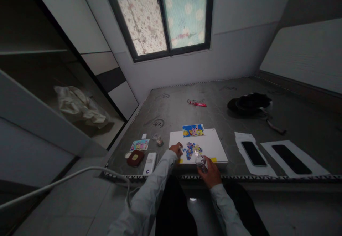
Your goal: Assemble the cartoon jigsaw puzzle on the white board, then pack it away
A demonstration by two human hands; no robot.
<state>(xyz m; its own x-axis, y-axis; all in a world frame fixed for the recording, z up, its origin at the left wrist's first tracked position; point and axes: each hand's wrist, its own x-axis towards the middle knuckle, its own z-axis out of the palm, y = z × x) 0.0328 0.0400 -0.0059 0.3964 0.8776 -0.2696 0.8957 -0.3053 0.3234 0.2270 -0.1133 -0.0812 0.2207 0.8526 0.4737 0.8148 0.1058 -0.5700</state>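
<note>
A white board [211,143] lies near the front edge of a grey platform. On it sits a pile of small blue jigsaw pieces [192,149] and, at its far edge, a colourful cartoon picture [192,130]. My left hand [176,148] rests at the board's left edge with its fingers curled at the pile; what they pinch is too small to make out. My right hand [210,172] is at the board's front edge, closed round a small clear container [200,161].
Left of the board lie a cartoon card [139,145], a small clear jar [158,139], a dark red case [135,158] and a white device [150,163]. Two black phones [253,153] [291,158] rest on white sheets at the right. A black cap [249,103] and a red packet [197,103] lie farther back.
</note>
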